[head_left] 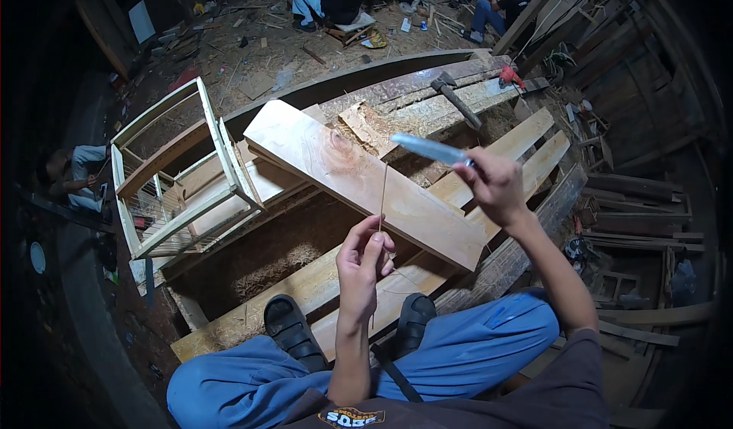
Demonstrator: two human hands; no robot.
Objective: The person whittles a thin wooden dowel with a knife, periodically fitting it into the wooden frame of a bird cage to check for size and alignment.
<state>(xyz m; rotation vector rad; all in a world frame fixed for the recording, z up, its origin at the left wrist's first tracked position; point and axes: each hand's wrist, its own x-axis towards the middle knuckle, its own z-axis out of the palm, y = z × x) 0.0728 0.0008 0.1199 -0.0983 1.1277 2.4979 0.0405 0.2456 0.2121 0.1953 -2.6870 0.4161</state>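
Observation:
Between the thumb and fingers of my left hand [365,259], a thin wooden stick [384,188] is pinched upright. My right hand [495,186] is closed around the handle of a knife [429,149], whose broad blade points left above the stick, apart from it. Beneath both hands lies a wide, pale wooden board [336,166], slanting across the bench planks. At its left stands a small wooden cage-like frame [172,230] with thin bars and a curved brown slat.
A hammer [456,101] and a red tool [511,78] lie on the far planks [489,97] among shavings. Beside my sandals [294,330] runs a near plank [252,318]. Stacked timber [634,215] stands at right. Other people sit farther off, including one at far left [84,173].

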